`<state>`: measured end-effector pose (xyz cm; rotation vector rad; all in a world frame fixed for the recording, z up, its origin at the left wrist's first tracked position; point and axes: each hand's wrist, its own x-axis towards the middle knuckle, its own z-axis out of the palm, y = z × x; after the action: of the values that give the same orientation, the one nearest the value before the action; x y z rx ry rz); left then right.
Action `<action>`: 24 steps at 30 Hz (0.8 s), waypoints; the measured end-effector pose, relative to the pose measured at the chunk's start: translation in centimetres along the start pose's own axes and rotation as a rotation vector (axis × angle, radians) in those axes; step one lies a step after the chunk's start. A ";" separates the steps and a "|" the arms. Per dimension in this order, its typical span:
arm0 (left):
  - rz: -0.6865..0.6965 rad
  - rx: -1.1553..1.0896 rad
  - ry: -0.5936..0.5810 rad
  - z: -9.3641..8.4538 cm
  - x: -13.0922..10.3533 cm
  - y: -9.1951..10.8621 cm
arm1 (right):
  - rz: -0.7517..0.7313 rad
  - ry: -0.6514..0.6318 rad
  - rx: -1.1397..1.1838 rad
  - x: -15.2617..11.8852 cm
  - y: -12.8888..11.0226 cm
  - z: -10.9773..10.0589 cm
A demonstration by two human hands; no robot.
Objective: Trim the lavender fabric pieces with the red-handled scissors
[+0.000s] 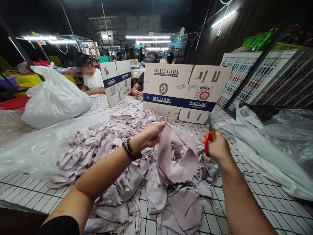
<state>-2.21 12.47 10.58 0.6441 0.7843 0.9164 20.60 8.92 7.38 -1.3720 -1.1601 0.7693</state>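
My left hand [153,134], with dark beads at the wrist, pinches the upper edge of a pale mauve fabric piece [179,163] and holds it up over the table. To the right, apart from the fabric, my right hand [217,147] grips red-handled scissors [208,143], their dark blades pointing up and slightly blurred. A large heap of the same mauve fabric [107,137] spreads under and left of my left hand. More pieces with thin straps hang toward the near part of the table.
Printed cardboard sheets [181,85] stand upright on the grid-patterned table [246,163]. A stuffed white bag [56,98] and clear plastic lie left, more plastic bags [259,150] right. White crates [266,71] are stacked back right. People sit beyond the cardboard.
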 end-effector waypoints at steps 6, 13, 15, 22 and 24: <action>-0.083 -0.037 0.019 0.0 3.9 -5.9 | 0.250 -0.250 0.099 -5.3 6.9 4.9; -0.166 0.068 -0.133 0.4 3.5 -6.4 | 0.297 -0.113 0.238 -6.0 8.1 4.3; -0.188 0.130 -0.163 0.5 3.4 -7.0 | 0.313 -0.073 0.244 -5.8 8.6 4.4; -0.024 0.499 -0.002 -3.9 4.6 -7.9 | 0.381 -0.003 0.244 -8.0 9.9 2.1; -0.043 0.631 0.001 -5.9 4.4 -8.6 | 0.372 -0.019 0.230 -9.0 9.6 -0.1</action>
<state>-1.53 13.24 -0.67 1.1688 1.0945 0.6209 20.02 1.52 -3.49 -1.4027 -0.8083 1.1454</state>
